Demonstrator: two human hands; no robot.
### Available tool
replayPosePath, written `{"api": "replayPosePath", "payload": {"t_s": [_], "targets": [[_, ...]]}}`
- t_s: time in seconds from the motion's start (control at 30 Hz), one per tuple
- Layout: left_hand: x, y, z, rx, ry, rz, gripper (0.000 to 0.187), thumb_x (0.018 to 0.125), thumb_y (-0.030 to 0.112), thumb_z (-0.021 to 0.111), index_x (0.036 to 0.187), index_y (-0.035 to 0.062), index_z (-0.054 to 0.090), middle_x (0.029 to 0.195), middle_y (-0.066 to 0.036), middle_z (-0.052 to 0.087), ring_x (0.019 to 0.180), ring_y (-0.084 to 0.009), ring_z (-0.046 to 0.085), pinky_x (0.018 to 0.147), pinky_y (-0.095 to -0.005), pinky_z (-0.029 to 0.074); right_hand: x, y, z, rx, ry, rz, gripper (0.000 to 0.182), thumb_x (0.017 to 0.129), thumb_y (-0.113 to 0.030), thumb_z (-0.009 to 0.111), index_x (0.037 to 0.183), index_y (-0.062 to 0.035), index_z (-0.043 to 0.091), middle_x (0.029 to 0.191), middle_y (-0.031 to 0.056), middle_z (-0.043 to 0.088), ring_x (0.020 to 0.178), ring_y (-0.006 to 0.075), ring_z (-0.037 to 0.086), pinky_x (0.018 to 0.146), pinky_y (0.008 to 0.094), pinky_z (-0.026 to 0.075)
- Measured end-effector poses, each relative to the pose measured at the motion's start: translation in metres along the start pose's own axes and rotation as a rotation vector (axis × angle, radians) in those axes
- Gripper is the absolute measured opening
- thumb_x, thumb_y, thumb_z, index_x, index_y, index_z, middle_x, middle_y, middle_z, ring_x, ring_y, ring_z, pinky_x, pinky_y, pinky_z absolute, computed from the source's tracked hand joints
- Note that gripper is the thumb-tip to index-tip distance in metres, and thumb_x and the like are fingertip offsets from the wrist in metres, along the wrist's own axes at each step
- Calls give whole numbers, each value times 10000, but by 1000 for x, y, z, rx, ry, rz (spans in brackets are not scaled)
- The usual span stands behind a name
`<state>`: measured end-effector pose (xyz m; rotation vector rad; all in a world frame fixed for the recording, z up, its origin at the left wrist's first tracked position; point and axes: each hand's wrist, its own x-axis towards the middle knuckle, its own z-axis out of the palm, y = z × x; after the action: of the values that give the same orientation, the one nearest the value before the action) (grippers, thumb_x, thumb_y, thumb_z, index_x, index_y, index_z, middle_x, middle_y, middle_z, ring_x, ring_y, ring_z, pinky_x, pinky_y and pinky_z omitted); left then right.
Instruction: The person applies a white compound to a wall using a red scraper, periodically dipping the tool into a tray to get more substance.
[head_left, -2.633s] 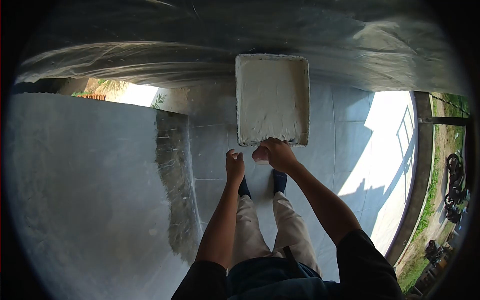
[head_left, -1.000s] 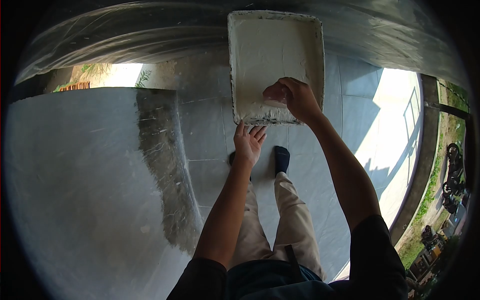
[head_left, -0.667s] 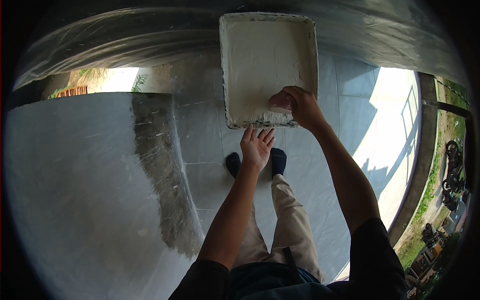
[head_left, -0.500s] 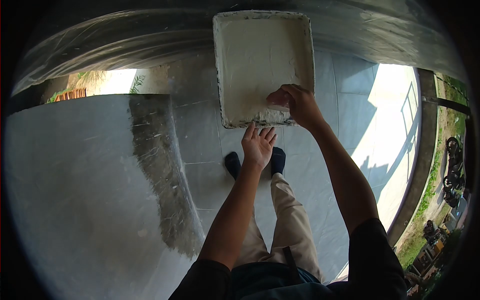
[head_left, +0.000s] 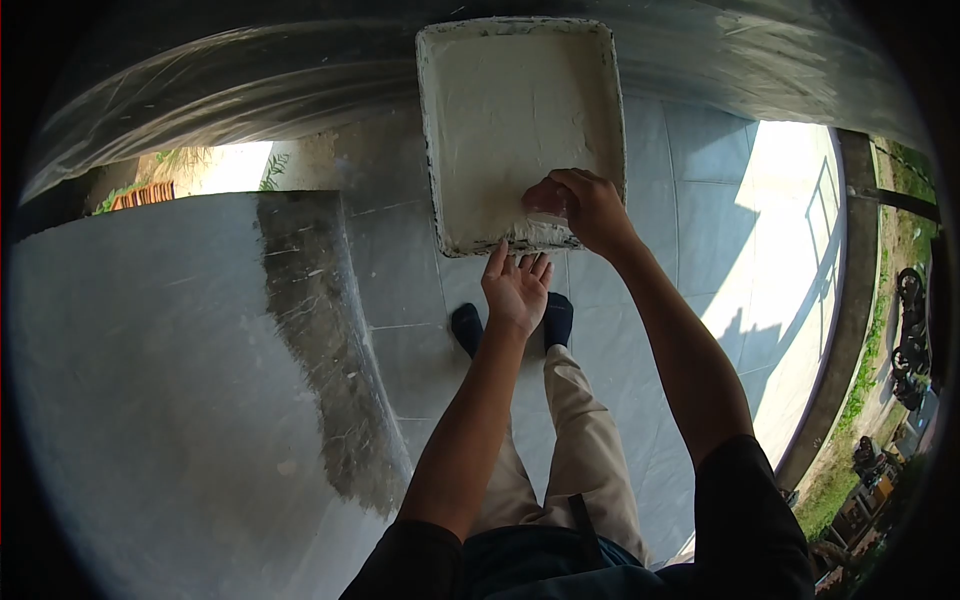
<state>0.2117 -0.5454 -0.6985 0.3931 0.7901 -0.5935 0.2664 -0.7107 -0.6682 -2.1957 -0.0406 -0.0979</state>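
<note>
A rectangular tub (head_left: 427,130) holds a smooth layer of creamy white paste (head_left: 520,105), and its rim is crusted with dark and white residue. My right hand (head_left: 598,212) grips a pinkish, translucent flat scraper (head_left: 544,198) low over the near right part of the paste. Thicker white paste is heaped just below the scraper, along the near wall. Palm up with its fingers spread, my left hand (head_left: 516,293) is at the near rim, fingertips right by the edge and nothing in it.
Grey floor tiles (head_left: 400,260) lie under my socked feet (head_left: 558,318). To the left stands a grey surface (head_left: 170,350) with a dark, rough strip (head_left: 310,350) along its edge. Dark sheeting (head_left: 250,90) hangs across the far side. Sunlit floor and a ledge (head_left: 850,280) are on the right.
My right hand has moved slightly left with the scraper, whose face has turned a little. The tub appears shifted slightly left in view. My left hand stays at the near rim.
</note>
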Motion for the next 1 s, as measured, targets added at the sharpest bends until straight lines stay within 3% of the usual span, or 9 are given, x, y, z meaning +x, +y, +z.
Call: {"api": "replayPosePath", "payload": {"t_s": [0.1,0.4,0.5,0.57,0.67,0.73,0.9,0.97,1.0], "targets": [[0,0,-1,6,-37,-5,880,918,427,594,1559,95,91,1618,-163,106,1508,-331,93,1221,-428,85,1,-1,3,13,-27,-14,288,804,100,556,1078,60,632,1012,217,683,924,370,674,812,412,544],[-3,3,3,-1,-1,-4,891,915,425,596,1556,71,87,1589,-151,178,1468,-322,210,1220,-423,88,1,7,8,44,-147,159,273,854,45,593,1122,47,643,1011,206,691,914,323,687,806,372,536],[-1,3,2,-1,-26,-17,960,917,434,593,1562,67,-16,1612,-156,110,1487,-328,164,1221,-423,82,10,11,7,45,-239,211,299,873,24,598,1168,31,643,1021,207,694,903,306,694,795,356,534],[-1,2,5,-84,79,-17,797,929,431,592,1529,111,177,1591,-166,162,1455,-347,221,1203,-425,140,17,16,9,49,-289,202,313,879,18,598,1188,20,644,1025,208,696,891,297,699,788,351,534],[0,1,5,-92,110,-12,827,930,437,589,1543,110,140,1604,-172,122,1458,-346,216,1203,-423,141,23,24,11,-43,-340,157,335,888,-4,597,1218,-31,654,1001,204,705,872,286,703,793,345,533],[1,2,5,-87,108,-13,830,931,440,589,1544,106,140,1608,-172,104,1459,-347,212,1202,-423,143,31,13,2,-44,-469,380,345,883,-50,585,1214,-96,674,1061,200,697,946,331,690,852,391,527],[0,4,4,-58,86,-22,823,929,445,591,1541,104,159,1608,-168,118,1462,-341,213,1201,-423,145,31,23,-7,-27,-491,423,358,887,-62,574,1227,-112,672,1059,206,699,943,316,697,857,374,532],[-1,5,2,32,-19,-22,1012,920,447,588,1551,57,-101,1625,-180,49,1505,-337,112,1220,-420,80,27,29,-9,-27,-480,431,361,887,-59,569,1230,-107,670,1057,209,698,944,315,698,858,367,532],[-1,6,0,33,-23,-21,1012,920,447,588,1551,57,-101,1625,-180,49,1505,-337,112,1220,-420,80,25,29,-11,-2,-447,449,355,891,-53,580,1232,-96,667,1050,189,709,920,270,697,854,352,529]]}}
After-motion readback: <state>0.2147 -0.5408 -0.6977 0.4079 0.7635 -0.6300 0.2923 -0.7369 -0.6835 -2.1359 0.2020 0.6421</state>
